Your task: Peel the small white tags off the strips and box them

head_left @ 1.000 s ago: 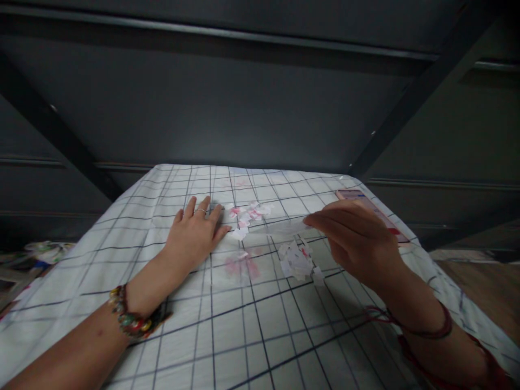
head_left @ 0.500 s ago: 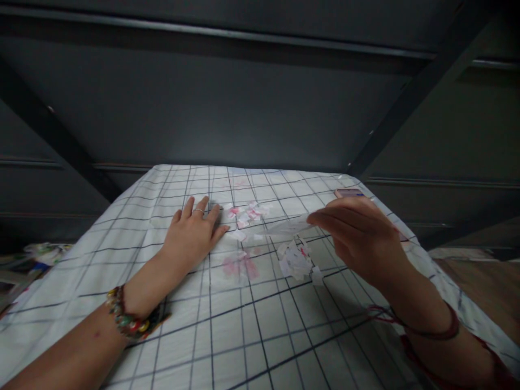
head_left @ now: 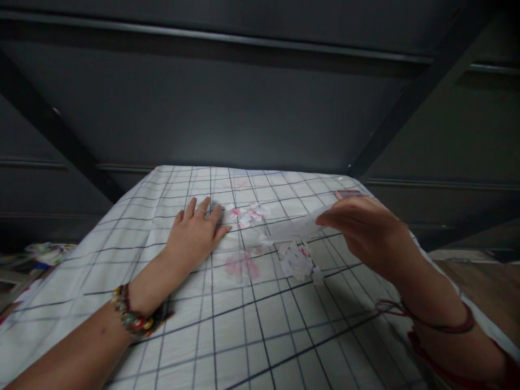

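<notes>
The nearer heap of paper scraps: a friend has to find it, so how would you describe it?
On the white cloth with dark grid lines, look toward the right hand, which pinches a whitish sheet. Nearer the viewer than that sheet lies the heap of paper scraps. It is mostly white with a small red mark, while the farther scraps show more pink.

Thin sheet (head_left: 299, 226) in right grip (head_left: 368, 232)

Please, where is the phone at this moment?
In the head view, the phone lies at right on the checked cloth, partly hidden behind the right hand.
</notes>
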A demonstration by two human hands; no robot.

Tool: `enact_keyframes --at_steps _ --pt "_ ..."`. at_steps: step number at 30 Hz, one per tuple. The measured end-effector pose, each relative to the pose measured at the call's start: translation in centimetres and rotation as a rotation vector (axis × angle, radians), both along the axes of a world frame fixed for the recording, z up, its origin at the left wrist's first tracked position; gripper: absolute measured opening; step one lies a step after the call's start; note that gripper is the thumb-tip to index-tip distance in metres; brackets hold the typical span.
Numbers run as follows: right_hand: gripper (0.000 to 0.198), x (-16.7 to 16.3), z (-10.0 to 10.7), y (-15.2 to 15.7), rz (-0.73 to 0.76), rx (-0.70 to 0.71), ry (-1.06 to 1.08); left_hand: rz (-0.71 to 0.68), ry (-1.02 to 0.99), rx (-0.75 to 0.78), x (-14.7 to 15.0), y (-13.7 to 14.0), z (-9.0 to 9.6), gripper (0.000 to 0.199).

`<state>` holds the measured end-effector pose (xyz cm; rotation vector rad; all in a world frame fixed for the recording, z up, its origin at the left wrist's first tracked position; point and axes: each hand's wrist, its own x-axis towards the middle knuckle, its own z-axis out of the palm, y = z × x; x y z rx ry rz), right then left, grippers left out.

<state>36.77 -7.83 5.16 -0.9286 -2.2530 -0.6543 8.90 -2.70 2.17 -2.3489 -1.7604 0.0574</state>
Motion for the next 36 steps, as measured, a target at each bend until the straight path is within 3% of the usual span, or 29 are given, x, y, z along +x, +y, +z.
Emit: enact_keyframes --at_steps 6,12,21,26,30,36 --pt "0.029 -0.3 -0.1 0.2 0.007 0.060 0.014 0.000 -0.004 -0.006 0.0 -0.1 0.1 0.052" --pt "0.035 1.7 0.8 0.2 0.003 -0.128 -0.020 -0.010 -0.006 0.016 -0.3 0.0 -0.1 0.052" --pt "0.034 2.6 1.2 0.1 -0.032 -0.129 -0.034 -0.012 0.000 0.019 -0.2 -0.1 0.0 0.052" --pt "0.026 2.6 1.2 0.1 -0.055 -0.032 -0.013 -0.033 -0.013 0.027 -0.2 0.0 0.0 0.052" --pt "0.028 1.1 0.0 0.5 -0.112 0.007 0.051 -0.076 -0.045 0.035 -0.2 0.1 -0.1 0.051" --pt "0.028 -1.1 -1.4 1.0 -0.084 0.053 0.051 -0.107 -0.083 0.036 -0.1 0.2 0.0 0.050"
